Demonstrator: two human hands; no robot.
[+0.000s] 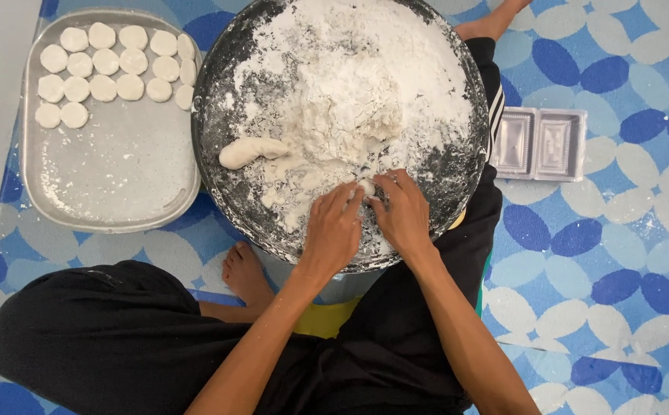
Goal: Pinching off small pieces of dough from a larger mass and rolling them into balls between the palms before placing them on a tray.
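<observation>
Pinching small dough piece (366,187), both hands (369,219) over floured pan (457,173); tray of discs (111,177) left (plastic mould (540,143) right).

I see a small white piece of dough (366,187) pinched between the fingertips of my left hand (333,230) and my right hand (404,217), just above the near part of the big round dark pan (457,165). It is a soft, floury lump, mostly hidden by my fingers. It sits at the near edge of the flour heap (350,77).
</observation>
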